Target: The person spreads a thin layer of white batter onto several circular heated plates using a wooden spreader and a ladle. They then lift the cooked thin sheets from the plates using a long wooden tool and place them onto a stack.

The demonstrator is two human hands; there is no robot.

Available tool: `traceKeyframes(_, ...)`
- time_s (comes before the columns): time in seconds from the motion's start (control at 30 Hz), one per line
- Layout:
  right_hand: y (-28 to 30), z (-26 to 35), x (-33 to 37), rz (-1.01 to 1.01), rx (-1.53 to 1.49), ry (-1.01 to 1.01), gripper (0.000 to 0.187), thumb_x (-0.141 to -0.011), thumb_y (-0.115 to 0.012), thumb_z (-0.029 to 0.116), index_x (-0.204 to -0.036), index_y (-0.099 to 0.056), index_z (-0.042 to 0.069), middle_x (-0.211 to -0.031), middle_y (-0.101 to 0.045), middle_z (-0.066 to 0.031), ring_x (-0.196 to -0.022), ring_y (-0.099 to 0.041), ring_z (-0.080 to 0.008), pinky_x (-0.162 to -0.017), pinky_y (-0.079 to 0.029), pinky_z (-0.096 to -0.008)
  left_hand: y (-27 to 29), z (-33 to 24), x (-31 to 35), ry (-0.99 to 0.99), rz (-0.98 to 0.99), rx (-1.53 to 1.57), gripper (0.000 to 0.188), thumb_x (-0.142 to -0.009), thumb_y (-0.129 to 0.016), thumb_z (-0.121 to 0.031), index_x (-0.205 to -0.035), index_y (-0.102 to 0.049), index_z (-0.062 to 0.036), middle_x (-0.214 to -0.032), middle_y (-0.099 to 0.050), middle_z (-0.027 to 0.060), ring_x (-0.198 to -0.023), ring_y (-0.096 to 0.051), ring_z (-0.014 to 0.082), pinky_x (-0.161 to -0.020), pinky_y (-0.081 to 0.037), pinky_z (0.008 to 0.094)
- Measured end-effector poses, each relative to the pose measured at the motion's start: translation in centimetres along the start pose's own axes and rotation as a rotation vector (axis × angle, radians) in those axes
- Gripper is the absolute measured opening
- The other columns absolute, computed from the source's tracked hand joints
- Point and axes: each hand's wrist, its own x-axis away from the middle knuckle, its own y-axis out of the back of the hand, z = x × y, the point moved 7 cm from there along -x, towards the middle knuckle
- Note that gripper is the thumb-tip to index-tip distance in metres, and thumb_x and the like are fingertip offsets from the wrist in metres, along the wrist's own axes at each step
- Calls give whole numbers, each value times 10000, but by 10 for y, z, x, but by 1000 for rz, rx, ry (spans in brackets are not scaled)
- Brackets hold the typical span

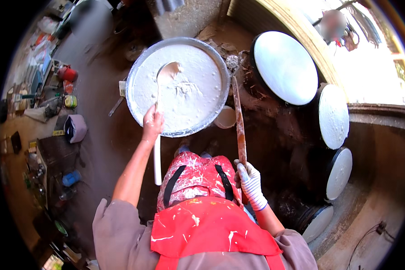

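Observation:
Below me is a wide round metal basin [131,100] full of thick white liquid [195,105], lumpy near the middle. My bare left hand [153,123] is closed around the long white handle of a ladle [157,157]. The ladle's bowl lies over the liquid, tilted, with white smears on it; whether it touches the surface I cannot tell. My right hand [252,183], in a striped white glove, grips a long brown wooden stick [239,123]. Pointing away from me, the stick passes just right of the basin, its far end coated with white.
Several dark round containers with white tops, such as this large one [285,67], curve along the right. A small pale bucket [226,118] stands beside the basin. Clutter lines the left, including a red bucket [67,73] and a pinkish cap [76,128]. My red apron [211,225] is splashed white.

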Motion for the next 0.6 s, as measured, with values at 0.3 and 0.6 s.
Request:
traceKeyframes(0.3, 11, -73, -54, 0, -114, -297, 268, -841, -529, 279, -957, -554, 40, -564, -489, -1, -414, -427, -72, -374, -340, -206, 18, -6, 49, 283, 170, 1139, 346, -926, -340, -230, -1198, -360, -17, -574, -339, -22, -319, -270, 27, -303, -258, 157)
traceKeyframes(0.6, 0, -139, -217, -168, -339, -472, 474, -786, -593, 396, -1024, -492, -1, -955, -557, -119, -792, -541, -214, -701, -473, -322, 95, 9, 49, 408, 235, 1258, 419, -924, -373, -261, -1246, -313, 0, -549, -319, -4, -308, -276, 34, -282, -252, 163)
